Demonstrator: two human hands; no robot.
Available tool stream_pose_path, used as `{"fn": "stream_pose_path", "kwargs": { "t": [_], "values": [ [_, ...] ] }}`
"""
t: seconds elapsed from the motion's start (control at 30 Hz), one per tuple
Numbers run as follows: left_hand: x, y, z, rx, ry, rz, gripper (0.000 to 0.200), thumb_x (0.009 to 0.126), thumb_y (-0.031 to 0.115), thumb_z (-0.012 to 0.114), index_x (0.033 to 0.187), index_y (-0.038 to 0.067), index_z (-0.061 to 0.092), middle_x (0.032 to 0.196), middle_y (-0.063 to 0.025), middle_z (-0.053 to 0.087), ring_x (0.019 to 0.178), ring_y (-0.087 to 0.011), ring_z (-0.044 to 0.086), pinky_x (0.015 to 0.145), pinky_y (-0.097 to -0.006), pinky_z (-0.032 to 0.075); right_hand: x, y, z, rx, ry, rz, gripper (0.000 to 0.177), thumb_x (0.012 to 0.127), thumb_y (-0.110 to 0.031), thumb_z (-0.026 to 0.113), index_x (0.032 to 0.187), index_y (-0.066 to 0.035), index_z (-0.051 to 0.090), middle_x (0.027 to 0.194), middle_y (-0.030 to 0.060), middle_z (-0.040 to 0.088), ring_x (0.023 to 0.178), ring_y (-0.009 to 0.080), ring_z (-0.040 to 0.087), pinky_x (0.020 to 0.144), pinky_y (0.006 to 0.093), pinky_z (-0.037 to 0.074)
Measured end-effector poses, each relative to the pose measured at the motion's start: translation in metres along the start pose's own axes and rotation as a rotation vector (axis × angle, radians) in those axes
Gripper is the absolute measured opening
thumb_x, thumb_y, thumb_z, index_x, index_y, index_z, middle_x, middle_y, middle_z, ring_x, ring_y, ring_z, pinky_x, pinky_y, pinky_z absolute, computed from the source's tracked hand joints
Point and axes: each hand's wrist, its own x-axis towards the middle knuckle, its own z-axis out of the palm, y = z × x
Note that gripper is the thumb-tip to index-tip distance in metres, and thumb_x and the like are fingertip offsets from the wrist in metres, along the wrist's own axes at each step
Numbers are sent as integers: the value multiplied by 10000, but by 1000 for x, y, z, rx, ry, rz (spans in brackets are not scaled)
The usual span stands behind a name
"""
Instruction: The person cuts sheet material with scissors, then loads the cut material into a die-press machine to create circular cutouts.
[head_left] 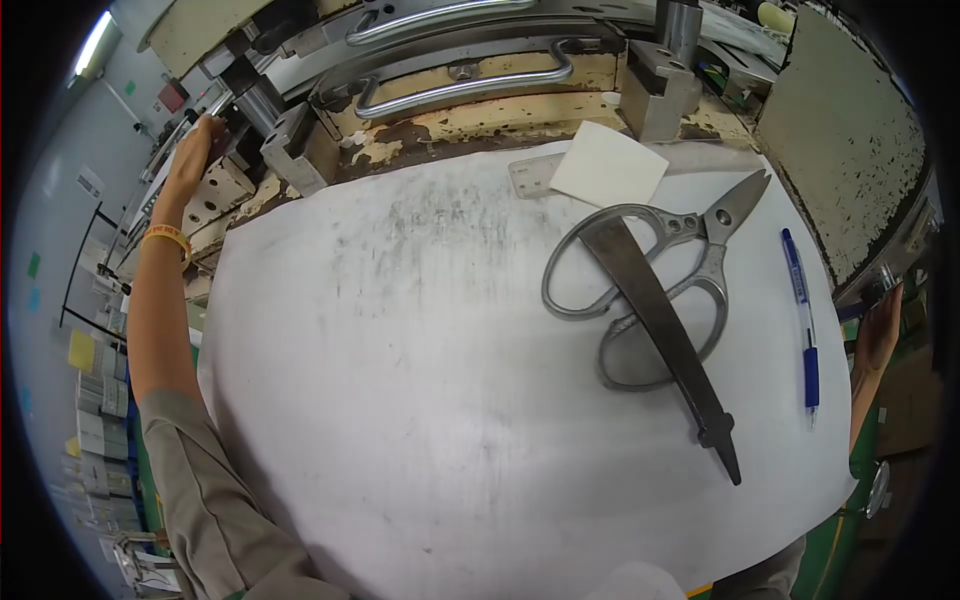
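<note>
While left hand point(197, 152) fingers point(212, 126) lie together on the machine point(450, 112), pen point(803, 320) points toward wearer.

I am in a workshop or factory. A big old metal machine point(500, 118) with chipped paint and shiny steel bars point(470, 85) stands before me. Heavy scissors point(712, 222) lie on my work table point(400, 400) under a flat metal tool point(660, 330).

Bright, even light; fisheye-warped, dark edges

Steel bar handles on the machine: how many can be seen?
2. One curved steel bar handle is at the picture's top edge; the second handle sits just below it. More may be hidden out of view.
</note>
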Motion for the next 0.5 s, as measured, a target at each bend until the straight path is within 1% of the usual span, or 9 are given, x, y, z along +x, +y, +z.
{"fn": "stream_pose_path", "kwargs": {
  "t": [0.03, 0.13, 0.17, 0.2, 0.27, 0.33, 0.37, 0.4, 0.5],
  "values": [
    [1, 0, 1, 56, 12, 9, 638, 927, 435, 230, 1241, -42, 514, 1252, -193, 547, 1191, -305, 489, 1020, -344, 334, -1, 0, 1, -12, 13, -8, 475, 989, -207, 347, 1424, -33, 269, 1467, 71, 302, 1357, 201, 271, 1123, 348, 198],
    [2, 1, -2, 141, -4, 29, 619, 930, 478, 328, 1219, -31, 530, 1212, -176, 565, 1125, -285, 511, 993, -336, 337, -4, 0, 5, -42, 61, -29, 483, 986, -214, 359, 1420, -22, 272, 1464, 86, 304, 1355, 208, 276, 1122, 352, 202],
    [2, 1, 0, 152, 18, 8, 607, 925, 465, 347, 1194, -44, 536, 1180, -188, 580, 1100, -290, 522, 967, -338, 352, -4, -2, 7, 15, 60, 2, 484, 985, -211, 362, 1416, -9, 274, 1463, 89, 303, 1354, 210, 277, 1123, 355, 201],
    [4, 8, -3, 232, -27, -78, 595, 928, 461, 358, 1196, -39, 536, 1180, -189, 581, 1080, -290, 530, 958, -347, 358, -5, -3, 10, 24, 40, 15, 483, 985, -208, 361, 1413, -1, 274, 1464, 90, 300, 1353, 210, 277, 1124, 354, 200],
    [-1, 16, -4, 302, -75, -47, 581, 932, 453, 373, 1208, -35, 531, 1195, -195, 569, 1090, -298, 528, 951, -357, 365, -1, -1, 2, 37, 11, 7, 481, 987, -209, 360, 1413, -3, 276, 1460, 91, 308, 1352, 206, 278, 1123, 350, 201],
    [-3, 13, 1, 285, -30, -37, 567, 940, 444, 376, 1209, -31, 531, 1204, -195, 563, 1105, -306, 525, 954, -357, 369, -2, -2, 5, 34, -54, 2, 477, 989, -210, 356, 1412, -4, 278, 1456, 94, 312, 1349, 201, 282, 1119, 349, 209],
    [-2, 13, 1, 294, -37, -40, 562, 942, 437, 375, 1211, -31, 531, 1208, -192, 563, 1117, -306, 520, 963, -350, 365, -4, -6, 10, 73, -40, 72, 471, 987, -211, 367, 1403, -2, 300, 1445, 92, 333, 1335, 198, 308, 1112, 343, 225],
    [-1, 12, 0, 302, -45, -45, 556, 945, 431, 375, 1214, -31, 531, 1212, -189, 562, 1129, -306, 515, 973, -343, 360, -4, -6, 8, 63, -42, 70, 470, 984, -217, 378, 1397, -3, 312, 1435, 91, 348, 1324, 198, 323, 1105, 342, 236],
    [0, 7, 0, 272, -13, 21, 528, 938, 409, 389, 1189, -28, 549, 1161, -209, 581, 1084, -316, 539, 937, -345, 377, 3, -3, -6, 31, -59, 69, 467, 976, -236, 409, 1379, -7, 349, 1404, 87, 391, 1293, 196, 367, 1082, 339, 269]
  ]
}}
